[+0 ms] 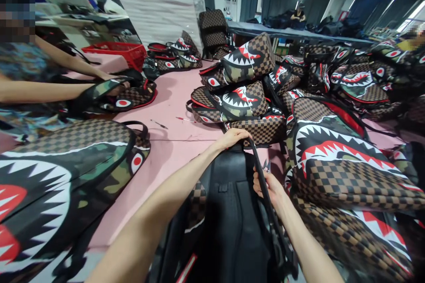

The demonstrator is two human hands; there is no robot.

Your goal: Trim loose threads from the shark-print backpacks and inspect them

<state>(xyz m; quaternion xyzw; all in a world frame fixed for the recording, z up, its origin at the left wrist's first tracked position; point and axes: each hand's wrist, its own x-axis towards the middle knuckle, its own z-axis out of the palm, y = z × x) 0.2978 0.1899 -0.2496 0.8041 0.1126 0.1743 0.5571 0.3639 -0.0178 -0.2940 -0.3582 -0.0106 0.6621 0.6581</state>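
A backpack (229, 212) lies in front of me with its black back panel up; a patch of brown check shows at its left side. My left hand (235, 137) is closed on the far end of its black shoulder strap (260, 172). Lower down, my right hand (270, 187) is curled beside the strap, with fingers partly behind it. From that hand rise two short pointed blades, which look like thread snips (266, 166). The strap runs slanting from my left hand down past my right wrist.
Shark-mouth backpacks are piled ahead (245, 97) and at right (348, 154); another backpack (83, 177) lies at left. A red pen (186, 119) and a dark pen (158, 124) lie on the pink table (172, 93). At left, a co-worker's arms (49, 90) handle a bag near a red crate (133, 57).
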